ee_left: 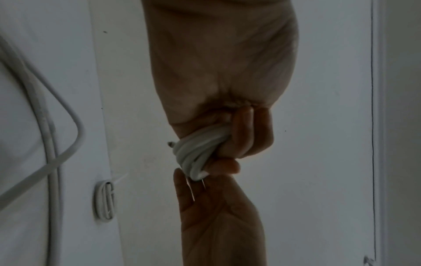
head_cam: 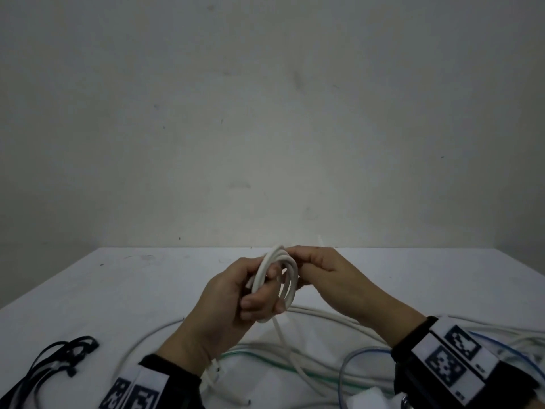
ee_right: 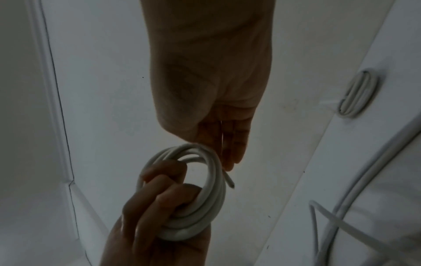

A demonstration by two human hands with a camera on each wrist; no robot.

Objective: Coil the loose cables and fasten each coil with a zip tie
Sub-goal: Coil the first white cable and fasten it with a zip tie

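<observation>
**White coil held above a surface strewn with cables**

A white coil (head_cam: 280, 278) is up in the air above the white surface (head_cam: 147, 284), between both hands. The left hand (head_cam: 233, 302) has its grip closed around the coil's lower turns, fingers curled through the loop. The right hand (head_cam: 327, 276) pinches the coil's top; in the right wrist view its fingers (ee_right: 230, 144) reach down straight beside a thin zip tie strip, and the cable's cut end (ee_right: 230, 181) sticks out just beside them.

Below the hands, loose white cables (head_cam: 324, 317) sprawl across the surface, crossed by a green cable (head_cam: 265, 360) and a blue cable (head_cam: 354, 354). A black cable bundle (head_cam: 63, 357) lies at the near left. A small white coil with a zip tie (ee_left: 105, 201) lies flat, well apart from the hands. A plain wall (head_cam: 265, 113) stands behind.
</observation>
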